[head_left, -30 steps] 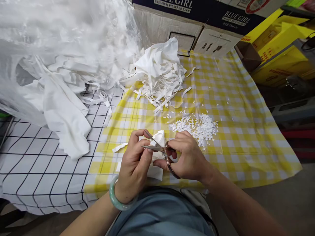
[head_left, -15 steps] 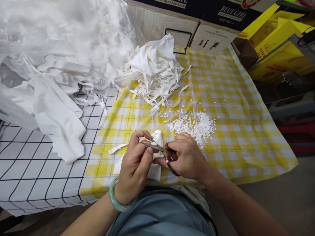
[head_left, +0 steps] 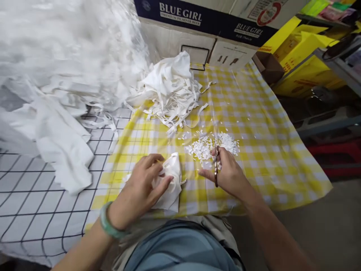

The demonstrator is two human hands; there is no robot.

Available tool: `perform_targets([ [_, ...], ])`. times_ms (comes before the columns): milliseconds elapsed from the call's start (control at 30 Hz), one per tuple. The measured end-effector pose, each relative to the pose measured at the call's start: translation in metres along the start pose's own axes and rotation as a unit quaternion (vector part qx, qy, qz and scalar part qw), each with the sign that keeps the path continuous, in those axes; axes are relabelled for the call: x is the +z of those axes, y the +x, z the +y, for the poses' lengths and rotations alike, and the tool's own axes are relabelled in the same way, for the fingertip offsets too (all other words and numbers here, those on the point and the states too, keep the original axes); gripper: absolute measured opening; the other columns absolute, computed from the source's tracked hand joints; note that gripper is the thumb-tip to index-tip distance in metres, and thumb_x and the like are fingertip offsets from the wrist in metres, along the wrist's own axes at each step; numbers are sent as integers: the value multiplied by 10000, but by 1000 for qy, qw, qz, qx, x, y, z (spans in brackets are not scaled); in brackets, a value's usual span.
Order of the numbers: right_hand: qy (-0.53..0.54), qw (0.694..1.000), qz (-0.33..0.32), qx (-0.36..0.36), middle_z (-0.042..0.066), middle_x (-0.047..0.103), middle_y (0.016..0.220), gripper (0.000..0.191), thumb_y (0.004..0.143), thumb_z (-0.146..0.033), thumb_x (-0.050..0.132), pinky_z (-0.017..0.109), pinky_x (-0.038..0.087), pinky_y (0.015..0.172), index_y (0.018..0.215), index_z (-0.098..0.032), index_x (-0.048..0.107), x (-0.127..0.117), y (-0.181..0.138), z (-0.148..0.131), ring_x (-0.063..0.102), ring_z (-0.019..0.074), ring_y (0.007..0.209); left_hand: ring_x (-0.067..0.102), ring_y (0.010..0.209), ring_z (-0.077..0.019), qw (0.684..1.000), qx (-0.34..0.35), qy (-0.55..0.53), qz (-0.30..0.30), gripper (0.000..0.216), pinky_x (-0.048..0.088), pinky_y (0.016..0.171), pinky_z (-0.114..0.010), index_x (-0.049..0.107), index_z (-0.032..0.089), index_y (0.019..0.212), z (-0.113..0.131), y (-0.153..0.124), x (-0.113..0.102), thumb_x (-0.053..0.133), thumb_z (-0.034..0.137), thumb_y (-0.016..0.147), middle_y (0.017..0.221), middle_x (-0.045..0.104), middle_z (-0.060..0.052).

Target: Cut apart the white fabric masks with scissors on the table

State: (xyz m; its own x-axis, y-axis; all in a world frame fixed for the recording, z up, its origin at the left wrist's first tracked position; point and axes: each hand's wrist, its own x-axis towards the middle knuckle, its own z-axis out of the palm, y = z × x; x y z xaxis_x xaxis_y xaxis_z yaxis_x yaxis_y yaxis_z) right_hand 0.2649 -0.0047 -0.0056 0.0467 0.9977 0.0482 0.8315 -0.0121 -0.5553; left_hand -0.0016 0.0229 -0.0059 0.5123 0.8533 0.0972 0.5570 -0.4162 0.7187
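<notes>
My left hand (head_left: 143, 180), a green bangle on its wrist, hovers over a small white cloth piece (head_left: 172, 188) with thin straps. Its thumb and fingers are apart and partly curled, and whether they touch the cloth is hard to see. In my right hand (head_left: 229, 171) is a pair of scissors (head_left: 216, 169), hooked on the fingers with the blades pointing away from me; the thumb sticks out to the left. Just beyond the scissors, many tiny white snippets (head_left: 201, 147) lie scattered on the yellow checked cloth (head_left: 254, 165).
Behind the snippets rises a heap of white strapped fabric (head_left: 169, 86). More white fabric (head_left: 62, 139) spills from a clear plastic bag (head_left: 70, 41) at left. A Blue Girl carton (head_left: 175, 41), a black wire stand (head_left: 194, 56) and yellow boxes (head_left: 307, 75) border the back and right.
My hands have moved apart. The left has let go of what it held at the blades and opened over the cloth. The right has carried the scissors rightward, turning the blades forward.
</notes>
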Motion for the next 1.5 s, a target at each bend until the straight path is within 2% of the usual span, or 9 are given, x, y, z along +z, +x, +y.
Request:
perform_targets([
  [100,47,982,-92,-155,174,570,1236,639,682,-395,804,445,462,962,1184,-171,479,20,-7,-23,547,313,1128,503,1229,-373,994,-19,110,12,456,429,1015,-546,548,186,1141,-19,-41,-3,738,377,773,1334,539,-180],
  [233,109,952,-171,-230,70,608,949,310,647,-53,566,325,496,768,904,-207,485,52,-13,-66,569,211,864,636,937,-230,999,-3,30,28,393,541,797,-341,511,210,1201,-20,-59,-5,524,87,827,1052,643,-90],
  [533,179,963,144,-143,-31,529,755,237,686,-183,593,263,402,624,860,-237,441,-46,189,-113,494,139,663,627,873,-189,962,54,-126,238,338,527,737,-304,528,155,1154,32,150,-95,618,207,831,1071,620,-98],
  [667,61,975,193,-92,67,599,928,310,632,-205,689,373,424,809,830,-230,452,-56,247,-97,539,235,875,572,1117,-250,955,-8,-74,287,423,507,930,-407,507,164,1194,4,148,-67,641,177,793,1268,521,-147],
  [800,43,968,204,-143,83,599,972,335,695,-364,713,403,415,860,901,-229,486,-9,218,-77,537,260,937,467,1255,-335,937,-124,-28,325,321,364,1083,-527,576,189,1034,-55,60,-61,697,211,738,1250,535,-147],
  [1000,244,959,-98,-108,10,576,829,347,686,-434,729,325,440,715,845,-227,500,79,153,-128,527,175,741,570,987,-344,887,-295,-82,344,238,471,870,-487,560,184,748,-114,-19,-115,726,337,669,810,590,-87],
  [1167,418,864,-271,-68,8,618,875,413,673,-498,730,287,494,694,849,-228,472,115,112,-173,586,146,740,567,669,-150,880,-262,-256,303,346,496,618,-279,550,194,926,-59,-33,-89,637,498,786,795,595,-18],
  [1333,565,760,-321,4,-44,510,744,420,624,-391,788,232,431,573,822,-233,453,84,76,-163,492,108,615,502,602,-87,766,-155,-593,192,308,443,566,-197,490,203,830,29,-36,-36,742,372,774,707,515,26],
  [1500,513,833,-203,42,-34,515,785,385,640,-328,791,259,463,634,823,-233,466,58,63,-112,513,115,653,597,739,-160,906,-129,-402,-41,68,504,655,-260,611,198,855,35,-42,-22,655,240,825,826,648,-45],
])
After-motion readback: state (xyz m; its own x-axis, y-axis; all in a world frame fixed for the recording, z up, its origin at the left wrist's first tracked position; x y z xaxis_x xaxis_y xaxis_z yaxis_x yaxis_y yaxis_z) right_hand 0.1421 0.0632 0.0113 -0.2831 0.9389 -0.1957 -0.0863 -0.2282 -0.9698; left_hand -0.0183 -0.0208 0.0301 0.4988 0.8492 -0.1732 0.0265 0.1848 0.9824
